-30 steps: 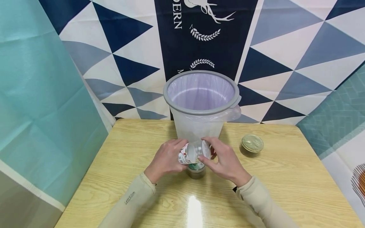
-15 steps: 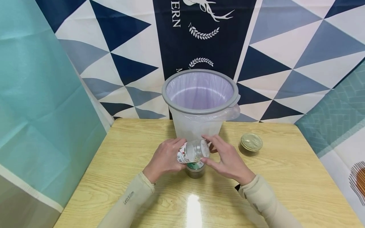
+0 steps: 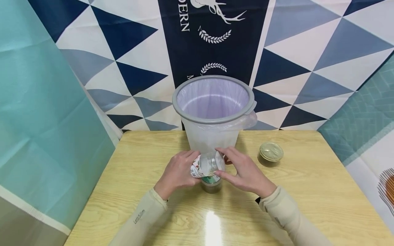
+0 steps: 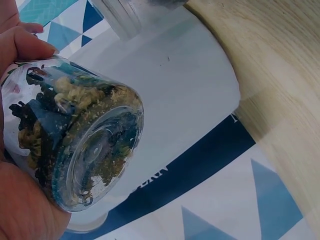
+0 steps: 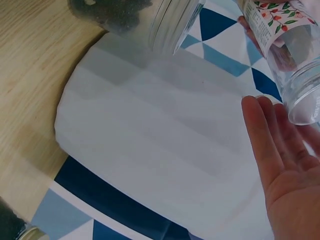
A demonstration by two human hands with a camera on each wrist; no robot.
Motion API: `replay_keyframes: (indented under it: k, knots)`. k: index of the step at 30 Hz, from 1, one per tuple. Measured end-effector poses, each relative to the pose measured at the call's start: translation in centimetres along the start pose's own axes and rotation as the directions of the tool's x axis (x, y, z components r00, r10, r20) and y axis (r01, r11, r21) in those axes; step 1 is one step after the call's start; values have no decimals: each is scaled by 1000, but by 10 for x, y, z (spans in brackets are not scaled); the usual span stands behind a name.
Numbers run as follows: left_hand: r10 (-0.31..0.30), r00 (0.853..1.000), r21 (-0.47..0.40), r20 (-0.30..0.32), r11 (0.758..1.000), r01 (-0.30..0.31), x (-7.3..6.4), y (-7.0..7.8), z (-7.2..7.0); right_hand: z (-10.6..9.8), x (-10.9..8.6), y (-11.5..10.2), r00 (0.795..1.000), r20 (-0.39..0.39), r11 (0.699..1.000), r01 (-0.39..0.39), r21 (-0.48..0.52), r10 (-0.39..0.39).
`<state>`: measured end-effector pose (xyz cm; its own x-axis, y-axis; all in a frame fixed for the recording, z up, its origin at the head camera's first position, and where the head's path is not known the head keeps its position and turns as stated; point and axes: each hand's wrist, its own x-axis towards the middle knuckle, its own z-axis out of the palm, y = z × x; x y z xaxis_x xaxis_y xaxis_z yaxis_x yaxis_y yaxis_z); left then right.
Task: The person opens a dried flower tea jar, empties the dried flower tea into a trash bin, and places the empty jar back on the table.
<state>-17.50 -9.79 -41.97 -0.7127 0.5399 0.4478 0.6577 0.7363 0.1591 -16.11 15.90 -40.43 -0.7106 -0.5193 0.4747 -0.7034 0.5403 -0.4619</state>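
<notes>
My left hand (image 3: 180,171) grips a clear jar (image 3: 206,164) with a floral label, tipped on its side so that its mouth points right. Dark and yellow-brown dried pieces (image 4: 65,100) show through the jar wall near its base. At the mouth is my right hand (image 3: 243,169), its fingers (image 5: 262,135) nearly straight and fingertips right by the rim in the right wrist view. Below the tipped jar, another clear jar (image 3: 211,186) with a green label stands on the table; dark contents (image 5: 117,12) show in it.
Behind the hands stands a tall pale bin (image 3: 212,136) with a grey rim and a lilac liner. A jar with a gold lid (image 3: 271,151) sits at the right on the wooden table (image 3: 147,153). Patterned cloth (image 3: 138,44) hangs behind.
The head view has shifted slightly. Both hands and the tipped jar keep almost the same place over the standing jar.
</notes>
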Motion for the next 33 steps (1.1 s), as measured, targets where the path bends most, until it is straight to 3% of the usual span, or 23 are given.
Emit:
replay_keyframes:
  k: [7,15,26,33]
  knots:
    - [6,1000,10,-8,1000,-6,0,-2,0,-3,0,1,999,17,998,38,-50,-37]
    - [-7,1000,-2,7,1000,7,0,-2,-1,-4,1,0,1000,-25,1000,-4,1,4]
    - [0,1000,-7,3,1000,0,2,-1,1,-2,1,-2,998,9,998,-60,28,60]
    - [3,1000,2,15,1000,-3,2,-1,3,-6,0,-1,999,46,999,-2,45,0]
